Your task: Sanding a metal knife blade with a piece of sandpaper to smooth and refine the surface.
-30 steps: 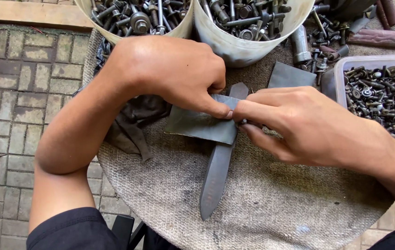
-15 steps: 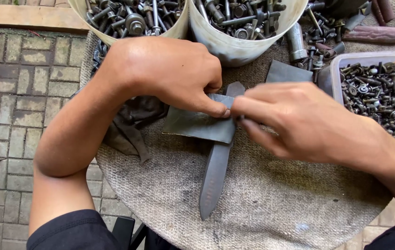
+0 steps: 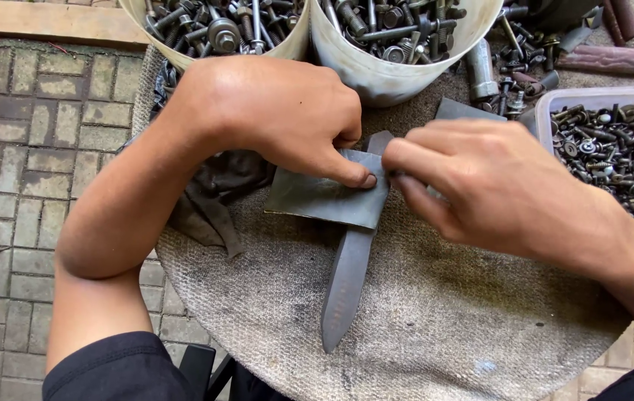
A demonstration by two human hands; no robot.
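A dull grey knife blade (image 3: 346, 286) lies on a round cloth-covered table (image 3: 436, 327), its tip pointing toward me. A dark grey sheet of sandpaper (image 3: 317, 197) is folded over the blade's upper part. My left hand (image 3: 272, 115) presses the sheet down with thumb and fingers at its right edge. From the right, my right hand (image 3: 495, 186) pinches the sheet's edge and the blade beneath it. The blade's upper end pokes out between the two hands.
Two white buckets (image 3: 398, 70) of bolts and screws stand at the table's far edge. A clear plastic box (image 3: 606, 145) of washers and screws sits at the right. A dark rag (image 3: 213, 193) lies under my left wrist. Brick paving (image 3: 27, 171) lies left.
Both hands stay on the sandpaper and blade with only slight shifts. The blade has not visibly moved.
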